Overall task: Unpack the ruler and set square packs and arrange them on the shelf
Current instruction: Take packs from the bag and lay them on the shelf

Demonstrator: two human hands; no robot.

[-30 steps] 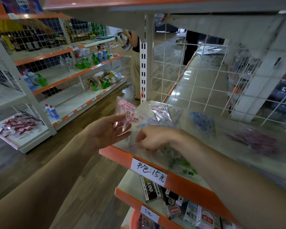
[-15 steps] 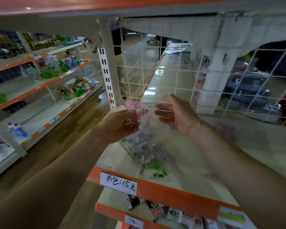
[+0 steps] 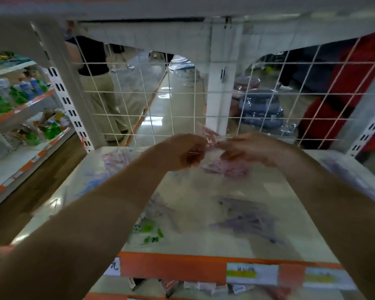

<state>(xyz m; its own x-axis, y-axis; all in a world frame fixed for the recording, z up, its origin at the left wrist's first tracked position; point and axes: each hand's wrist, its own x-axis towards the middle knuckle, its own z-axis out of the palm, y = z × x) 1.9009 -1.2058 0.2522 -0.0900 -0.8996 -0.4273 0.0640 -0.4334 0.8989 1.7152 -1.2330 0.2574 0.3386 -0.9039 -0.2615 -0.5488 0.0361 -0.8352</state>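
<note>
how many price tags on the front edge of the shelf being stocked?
3: handwritten white tag at left, partly behind the left arm; printed label right of centre; second printed label further right. Arms may hide more.

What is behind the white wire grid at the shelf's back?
Through the white wire grid: a shiny floor, a person in black top and beige trousers, and plastic-wrapped blue bundles. The left hand, right hand and their clear pink-printed pack cover its low middle.
</note>
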